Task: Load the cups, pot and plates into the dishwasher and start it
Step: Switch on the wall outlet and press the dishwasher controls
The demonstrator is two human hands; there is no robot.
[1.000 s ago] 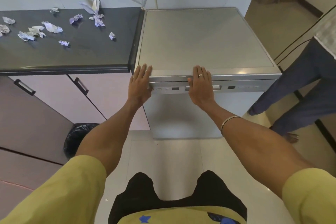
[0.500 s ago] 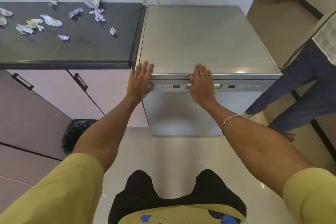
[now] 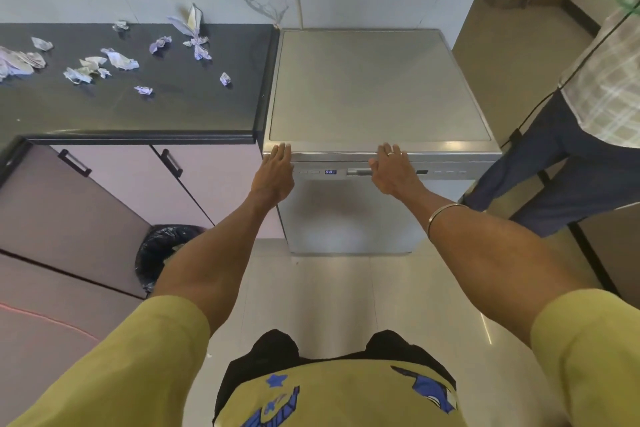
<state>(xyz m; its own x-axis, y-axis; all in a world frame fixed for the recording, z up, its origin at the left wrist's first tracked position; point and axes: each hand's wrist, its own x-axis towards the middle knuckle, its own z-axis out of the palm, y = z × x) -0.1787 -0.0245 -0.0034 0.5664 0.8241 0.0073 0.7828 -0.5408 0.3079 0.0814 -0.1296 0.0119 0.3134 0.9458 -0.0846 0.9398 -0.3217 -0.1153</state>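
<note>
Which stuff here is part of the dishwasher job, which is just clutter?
Job:
dishwasher, door shut
control panel, display lit
left hand at the top front corner
right hand over the door handle

Clutter:
crumpled paper scraps on the black counter
bin
bystander

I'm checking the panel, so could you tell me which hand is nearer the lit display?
Left. The left hand rests just left of the display; the right hand lies farther off, over the handle.

Bare floor [image 3: 311,295] lies open before the shut dishwasher [image 3: 349,215]; a black-lined bin [image 3: 162,250] crowds its left side, a standing person's legs [image 3: 554,170] its right, crumpled papers [image 3: 117,61] litter the table [image 3: 173,114].
</note>
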